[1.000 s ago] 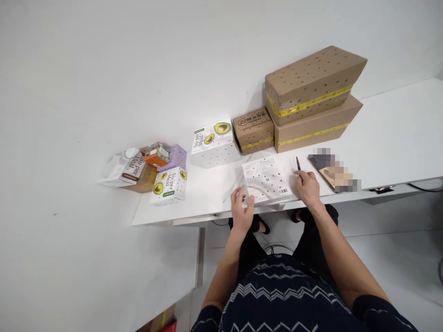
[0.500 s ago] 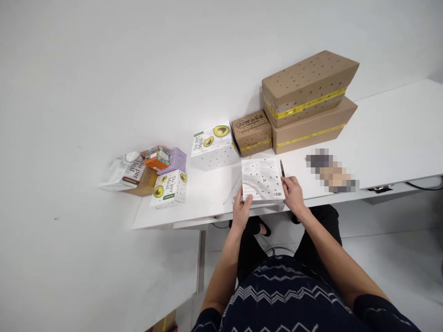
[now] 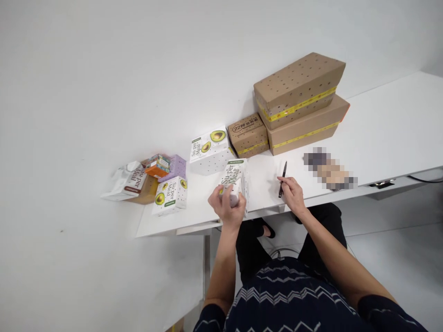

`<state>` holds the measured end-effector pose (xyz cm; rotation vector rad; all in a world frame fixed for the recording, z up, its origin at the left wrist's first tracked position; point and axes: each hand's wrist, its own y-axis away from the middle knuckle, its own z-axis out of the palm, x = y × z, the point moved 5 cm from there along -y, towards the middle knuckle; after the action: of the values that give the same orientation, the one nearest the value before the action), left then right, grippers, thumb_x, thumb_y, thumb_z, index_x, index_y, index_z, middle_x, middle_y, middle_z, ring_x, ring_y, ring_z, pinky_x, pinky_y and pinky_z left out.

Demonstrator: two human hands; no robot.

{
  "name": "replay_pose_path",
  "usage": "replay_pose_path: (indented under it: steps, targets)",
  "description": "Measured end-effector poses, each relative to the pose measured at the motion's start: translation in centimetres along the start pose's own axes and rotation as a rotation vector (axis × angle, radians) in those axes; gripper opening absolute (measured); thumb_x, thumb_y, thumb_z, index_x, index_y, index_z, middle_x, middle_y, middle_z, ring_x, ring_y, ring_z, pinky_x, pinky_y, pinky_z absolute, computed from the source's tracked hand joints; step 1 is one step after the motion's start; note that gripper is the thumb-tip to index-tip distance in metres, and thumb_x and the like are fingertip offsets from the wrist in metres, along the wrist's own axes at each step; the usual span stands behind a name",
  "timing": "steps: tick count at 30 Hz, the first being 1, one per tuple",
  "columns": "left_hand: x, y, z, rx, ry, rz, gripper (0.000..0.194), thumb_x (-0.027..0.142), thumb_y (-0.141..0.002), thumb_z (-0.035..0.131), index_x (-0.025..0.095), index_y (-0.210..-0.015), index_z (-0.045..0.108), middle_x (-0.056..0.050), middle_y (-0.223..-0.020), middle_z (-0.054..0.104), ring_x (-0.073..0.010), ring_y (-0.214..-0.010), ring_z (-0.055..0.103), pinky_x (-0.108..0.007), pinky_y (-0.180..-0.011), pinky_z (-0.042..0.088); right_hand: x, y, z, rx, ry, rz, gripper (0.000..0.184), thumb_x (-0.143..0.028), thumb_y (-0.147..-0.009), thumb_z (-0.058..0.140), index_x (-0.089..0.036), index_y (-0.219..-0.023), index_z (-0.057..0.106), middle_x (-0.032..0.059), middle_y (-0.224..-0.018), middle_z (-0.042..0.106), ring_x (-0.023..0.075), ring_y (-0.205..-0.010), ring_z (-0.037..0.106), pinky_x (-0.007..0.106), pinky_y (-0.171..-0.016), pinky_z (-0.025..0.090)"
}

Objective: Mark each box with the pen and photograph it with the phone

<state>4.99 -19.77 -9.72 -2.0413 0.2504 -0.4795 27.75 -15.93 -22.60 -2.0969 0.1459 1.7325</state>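
My left hand (image 3: pixel 227 206) is closed round a white avocado-print "Super Meal" box (image 3: pixel 235 180), tipped up on its edge just above the near rim of the white table (image 3: pixel 380 133). My right hand (image 3: pixel 292 193) rests on the table to the right, fingers curled round a black pen (image 3: pixel 282 179) whose tip points away from me. A hand's width of bare tabletop separates the box and the pen.
Two more avocado boxes (image 3: pixel 208 151) (image 3: pixel 170 195) lie to the left, with a purple box (image 3: pixel 175 167), an orange carton (image 3: pixel 157 165) and a white pouch (image 3: pixel 126 180). Stacked long cardboard boxes (image 3: pixel 299 90) and a small brown box (image 3: pixel 247 133) stand at the back. A blurred patch (image 3: pixel 327 169) lies right.
The white box lay flat, label side up, between both hands. My left hand has lifted it, turned it on edge and carried it left; my right hand let go and kept the pen.
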Motion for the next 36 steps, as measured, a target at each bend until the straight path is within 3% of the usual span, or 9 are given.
replay_pose_path:
  steps: [3, 9, 13, 16, 21, 26, 31, 36]
  targets:
    - [0.8, 0.8, 0.4, -0.011, -0.015, 0.094, 0.03, 0.021, -0.074, 0.066, 0.018, -0.103, 0.064, -0.014, -0.111, 0.054, -0.0255, -0.104, 0.053, -0.039, -0.083, 0.049, 0.0, 0.1, 0.0, -0.02, -0.032, -0.026, 0.034, -0.019, -0.085, 0.042, -0.021, -0.101, 0.071, 0.0044, -0.088, 0.058, 0.0151, -0.068, 0.057, 0.033, -0.067, 0.051]
    - [1.8, 3.6, 1.3, -0.073, -0.011, 0.112, 0.023, 0.022, -0.074, 0.067, 0.019, -0.097, 0.068, -0.014, -0.109, 0.054, -0.0286, -0.109, 0.048, -0.047, -0.091, 0.045, -0.3, 0.0, -0.1, 0.011, 0.03, -0.09, 0.033, -0.019, -0.082, 0.045, -0.021, -0.105, 0.068, 0.0068, -0.099, 0.064, 0.0142, -0.067, 0.056, 0.032, -0.065, 0.051]
    - [3.5, 6.5, 2.9, -0.324, 0.129, 0.136, 0.025, 0.023, -0.078, 0.068, 0.029, -0.101, 0.072, -0.013, -0.106, 0.06, -0.0319, -0.115, 0.045, -0.052, -0.101, 0.037, 0.3, 0.0, 0.0, 0.023, -0.087, 0.058, 0.028, -0.031, -0.081, 0.056, -0.021, -0.107, 0.061, 0.0041, -0.092, 0.065, 0.0122, -0.06, 0.055, 0.03, -0.06, 0.051]
    - [5.0, 9.0, 4.2, -0.496, 0.187, 0.206, 0.034, 0.026, -0.081, 0.067, 0.042, -0.111, 0.069, -0.007, -0.108, 0.065, -0.0283, -0.11, 0.051, -0.048, -0.102, 0.035, 0.3, 0.0, -0.3, 0.105, -0.244, 0.12, 0.029, -0.041, -0.082, 0.059, -0.022, -0.103, 0.054, 0.0026, -0.089, 0.065, 0.0126, -0.062, 0.059, 0.029, -0.061, 0.052]
    - [7.1, 11.1, 5.8, -0.592, 0.224, 0.37, 0.05, 0.02, -0.087, 0.06, 0.055, -0.123, 0.056, 0.002, -0.119, 0.065, -0.0188, -0.11, 0.057, -0.039, -0.104, 0.036, 0.0, 0.2, -1.0, 0.22, -0.31, 0.118, 0.023, -0.042, -0.087, 0.057, -0.023, -0.099, 0.052, 0.0013, -0.086, 0.066, 0.0125, -0.065, 0.06, 0.03, -0.067, 0.052]
    - [8.4, 10.9, 7.0, -0.597, 0.134, 0.411, 0.057, 0.015, -0.088, 0.056, 0.051, -0.131, 0.05, -0.001, -0.129, 0.061, -0.0206, -0.118, 0.056, -0.04, -0.101, 0.038, 0.3, 0.4, -1.1, 0.256, -0.278, 0.109, 0.023, -0.042, -0.086, 0.057, -0.022, -0.098, 0.053, 0.0037, -0.088, 0.068, 0.018, -0.089, 0.066, 0.04, -0.089, 0.05]
    - [8.7, 8.8, 6.1, -0.603, 0.193, 0.426, 0.046, 0.03, -0.087, 0.059, 0.037, -0.132, 0.055, -0.007, -0.132, 0.059, -0.0262, -0.127, 0.051, -0.044, -0.104, 0.037, 0.3, 0.3, -1.3, 0.29, -0.315, 0.176, 0.029, -0.041, -0.079, 0.064, -0.022, -0.096, 0.05, 0.0017, -0.083, 0.068, 0.0184, -0.084, 0.068, 0.039, -0.087, 0.051]
    - [3.9, 5.1, 5.3, -0.502, 0.184, 0.057, 0.035, 0.039, -0.087, 0.058, 0.023, -0.117, 0.067, -0.013, -0.126, 0.061, -0.0316, -0.129, 0.046, -0.05, -0.108, 0.036, 0.0, 0.0, -2.0, 0.378, -0.267, 0.243, 0.026, -0.041, -0.077, 0.064, -0.022, -0.086, 0.049, -0.0033, -0.063, 0.062, 0.0159, -0.064, 0.064, 0.033, -0.071, 0.05]
